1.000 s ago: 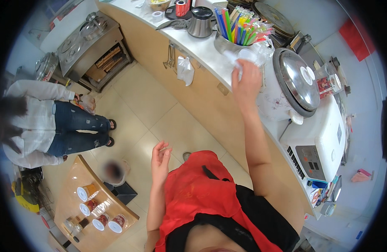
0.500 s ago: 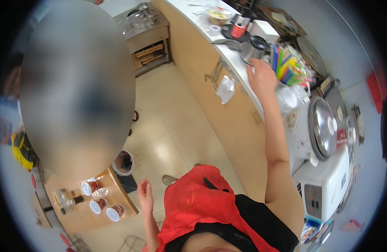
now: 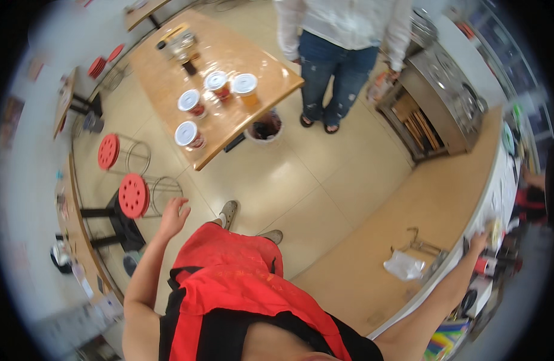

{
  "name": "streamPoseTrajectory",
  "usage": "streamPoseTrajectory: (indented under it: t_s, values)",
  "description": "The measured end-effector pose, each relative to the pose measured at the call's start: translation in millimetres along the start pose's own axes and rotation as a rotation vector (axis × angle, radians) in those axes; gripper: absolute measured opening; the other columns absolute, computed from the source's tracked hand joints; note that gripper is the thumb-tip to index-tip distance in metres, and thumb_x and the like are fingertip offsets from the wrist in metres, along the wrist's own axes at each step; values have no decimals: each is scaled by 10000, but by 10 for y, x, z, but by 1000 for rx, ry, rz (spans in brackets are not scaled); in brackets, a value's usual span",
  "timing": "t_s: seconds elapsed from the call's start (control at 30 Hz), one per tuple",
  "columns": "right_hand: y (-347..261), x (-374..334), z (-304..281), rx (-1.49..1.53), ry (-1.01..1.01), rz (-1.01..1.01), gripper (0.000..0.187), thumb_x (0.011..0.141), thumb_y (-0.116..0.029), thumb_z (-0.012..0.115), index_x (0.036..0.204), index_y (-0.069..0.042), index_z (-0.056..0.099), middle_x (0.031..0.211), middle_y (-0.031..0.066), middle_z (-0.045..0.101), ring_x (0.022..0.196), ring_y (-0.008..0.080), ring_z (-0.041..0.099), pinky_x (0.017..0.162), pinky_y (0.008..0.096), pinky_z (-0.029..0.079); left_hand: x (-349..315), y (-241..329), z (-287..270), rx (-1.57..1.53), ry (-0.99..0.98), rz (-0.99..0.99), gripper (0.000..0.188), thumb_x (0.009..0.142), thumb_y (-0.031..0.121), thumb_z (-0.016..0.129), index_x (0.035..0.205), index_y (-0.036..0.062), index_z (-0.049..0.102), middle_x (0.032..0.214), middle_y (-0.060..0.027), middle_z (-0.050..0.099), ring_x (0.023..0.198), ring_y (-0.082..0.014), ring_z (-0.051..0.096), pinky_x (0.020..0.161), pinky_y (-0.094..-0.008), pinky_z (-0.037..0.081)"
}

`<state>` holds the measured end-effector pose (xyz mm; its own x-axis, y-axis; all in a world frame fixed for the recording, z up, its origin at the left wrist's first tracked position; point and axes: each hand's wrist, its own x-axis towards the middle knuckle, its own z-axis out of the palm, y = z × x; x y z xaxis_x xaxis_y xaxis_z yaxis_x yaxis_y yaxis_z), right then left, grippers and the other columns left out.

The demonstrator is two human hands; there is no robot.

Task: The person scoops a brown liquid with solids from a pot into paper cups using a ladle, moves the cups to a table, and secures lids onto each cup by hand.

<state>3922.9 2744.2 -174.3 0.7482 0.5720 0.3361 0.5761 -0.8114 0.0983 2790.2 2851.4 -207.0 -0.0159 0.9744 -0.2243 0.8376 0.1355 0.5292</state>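
My left hand hangs in the air beside a red round stool, its fingers loosely apart and holding nothing. My right arm stretches out over the white counter at the right. At its end my right hand is beside a clear container with something yellowish. The fingers are small and partly hidden there, so whether they grip it does not show. A red and white cup-like item stands close to that hand.
Several white-lidded cups stand on a wooden table ahead. A person in jeans stands beside it, near a lined waste bin. Beyond the counter's wooden front is a steel stove unit. A plastic bag hangs from the counter front.
My view has swung left, bringing the table and cups ahead. My right hand has moved along the counter from beside a steel kettle to the clear container. My left hand stays raised and empty.
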Motion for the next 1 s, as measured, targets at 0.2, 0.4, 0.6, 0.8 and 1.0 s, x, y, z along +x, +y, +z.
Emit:
streamPoseTrajectory:
  t_s: [0.2, 0.4, 0.6, 0.8, 1.0]
  values:
    - [-313, -219, -177, -156, -139, 84, 504, 795, -271, 675, 1221, -20, 580, 1187, 208, 641, 1130, 380, 600, 957, 494, 449, 239, -47, -142, 83, 59, 25, 287, 874, 165, 654, 1115, 16, 602, 1114, -177, 596, 1064, -353, 570, 924, -417, 463]
    - [-1554, -411, -435, -282, -60, -263, 201, 850, -197, 603, 948, -24, 632, 964, 122, 652, 910, 276, 630, 769, 427, 481, 790, 369, -177, 11, 22, 146, 261, 869, 148, 657, 1094, 20, 619, 1159, -166, 590, 1112, -359, 555, 949, -418, 457]
    - [-4997, -2729, -1385, 1582, -980, -203, 372, 984, -305, 583, 1279, -90, 517, 1149, 26, 613, 1042, 143, 582, 882, 334, 474, 1719, 1010, 68, -92, 80, 469, 290, 853, 140, 671, 1111, 13, 631, 1216, -163, 580, 1142, -346, 546, 977, -419, 449]
    - [-6834, -4027, -2327, 2137, -1779, 53, 505, 977, -276, 563, 1388, -40, 386, 1341, 199, 508, 1211, 446, 524, 1014, 620, 428, 3103, 1441, 319, 68, 144, 612, 648, 777, 219, 750, 1321, -1, 476, 1433, -225, 387, 1300, -395, 399, 1062, -468, 367]
    - [-7477, -3784, -2363, 2145, -1873, -26, 514, 977, -296, 553, 1382, -38, 370, 1327, 218, 505, 1202, 462, 526, 980, 591, 470, 4070, 1644, 281, 314, 158, 641, 717, 738, 251, 771, 1379, 156, 463, 1456, -201, 373, 1312, -412, 387, 1036, -512, 383]
